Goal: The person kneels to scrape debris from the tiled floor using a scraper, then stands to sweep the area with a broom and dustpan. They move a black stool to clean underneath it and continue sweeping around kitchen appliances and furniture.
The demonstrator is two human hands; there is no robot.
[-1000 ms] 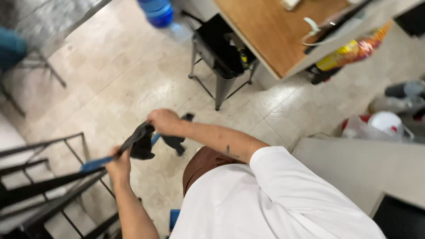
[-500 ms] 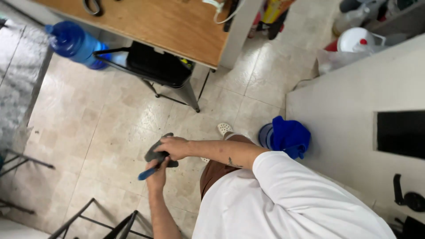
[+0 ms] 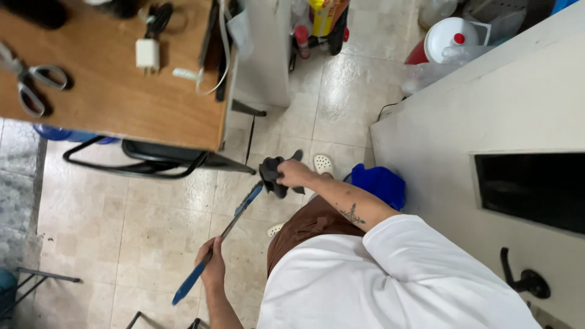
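My left hand (image 3: 213, 271) grips the lower part of a long slim tool (image 3: 225, 234) with blue grips and a grey metal shaft, slanting up to the right. At its upper end my right hand (image 3: 295, 173) is closed on a dark cloth (image 3: 271, 173) that wraps the tool's tip. Both hands are held over the tiled floor, in front of my brown shorts. What kind of head the tool has is hidden by the cloth.
A wooden table (image 3: 122, 97) at upper left bears scissors (image 3: 30, 82), a charger (image 3: 147, 53) and cables. A black metal chair frame (image 3: 158, 161) stands under it. A white cabinet (image 3: 487, 122) fills the right. A blue bag (image 3: 381, 183) lies by my foot.
My hands, close together before, have drawn apart: the left now sits low on the tool, the right with the cloth at its tip. The view has swung toward the table.
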